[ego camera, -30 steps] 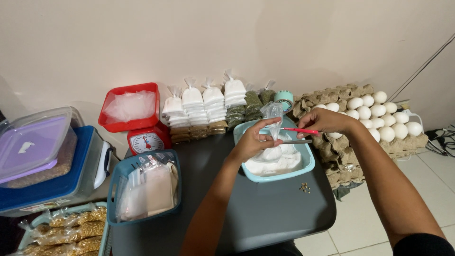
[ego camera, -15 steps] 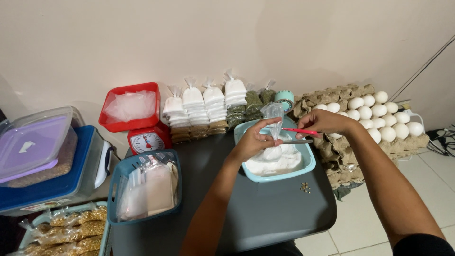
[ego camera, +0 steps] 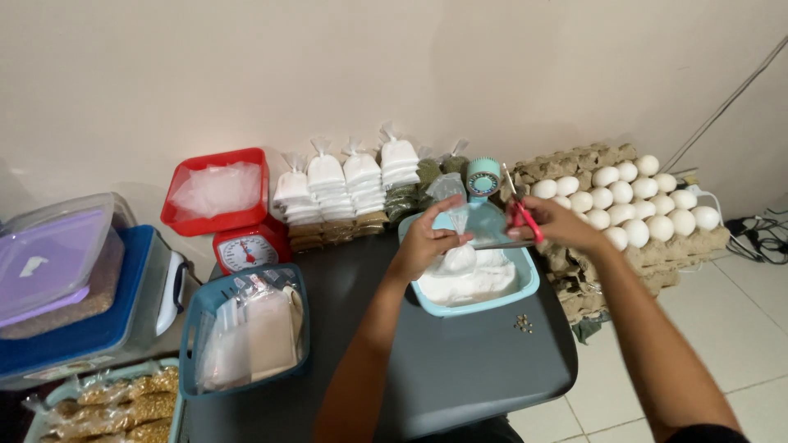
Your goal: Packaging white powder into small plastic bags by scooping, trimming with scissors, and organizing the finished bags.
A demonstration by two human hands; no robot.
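Head view: bag-trimming step. Left hand (ego camera: 428, 243) fingers pinching bag (ego camera: 456, 246) over tub (ego camera: 525, 285); right hand (ego camera: 552, 227) gripping scissors (ego camera: 520, 215). Next: steady snip above pinch.

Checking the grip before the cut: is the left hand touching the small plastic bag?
Touching. The head view shows the left hand with fingers pinched around the neck of the small plastic bag of white powder, above the light blue tub.
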